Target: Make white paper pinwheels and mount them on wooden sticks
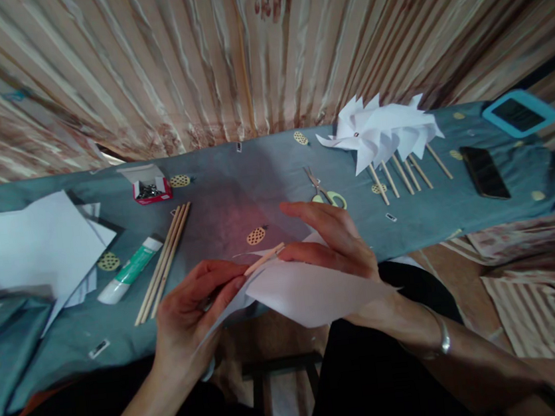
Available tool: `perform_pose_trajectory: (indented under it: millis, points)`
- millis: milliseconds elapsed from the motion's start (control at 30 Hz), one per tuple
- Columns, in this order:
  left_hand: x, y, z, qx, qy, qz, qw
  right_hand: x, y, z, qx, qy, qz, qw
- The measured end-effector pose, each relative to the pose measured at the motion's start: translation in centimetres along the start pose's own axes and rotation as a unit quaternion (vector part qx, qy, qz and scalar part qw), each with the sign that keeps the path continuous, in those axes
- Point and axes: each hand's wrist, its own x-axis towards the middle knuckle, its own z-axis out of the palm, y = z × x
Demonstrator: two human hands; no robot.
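Observation:
Just past the table's near edge, a white paper pinwheel (312,291) is held between both hands, its folded blades facing me. My left hand (189,311) pinches a thin wooden stick (264,258) against the paper. Around the pinwheel's right side curls my right hand (334,241), one finger at the stick's far end and another stretched out above it. The blades hide part of the right fingers, and whether a pin joins stick and paper is too small to tell. Green-handled scissors (327,197) lie just beyond my right hand.
To the left are a stack of white paper (35,242), a green-and-white tube (131,271), several loose wooden sticks (166,264) and a red box of metal pins (152,190). Several pinwheels (383,129), a phone (484,172) and a blue-framed device (520,112) lie right.

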Motion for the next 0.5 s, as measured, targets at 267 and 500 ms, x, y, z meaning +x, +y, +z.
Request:
perform_pose_trajectory:
  millis: [267, 500]
  points:
    - [-0.02, 0.14, 0.00, -0.002, -0.004, 0.006, 1.000, -0.15, 0.04, 0.04, 0.000, -0.001, 0.010, 1.000]
    - [0.05, 0.21, 0.05, -0.022, 0.000, -0.021, 1.000, -0.12, 0.04, -0.06, 0.001, -0.003, 0.003, 1.000]
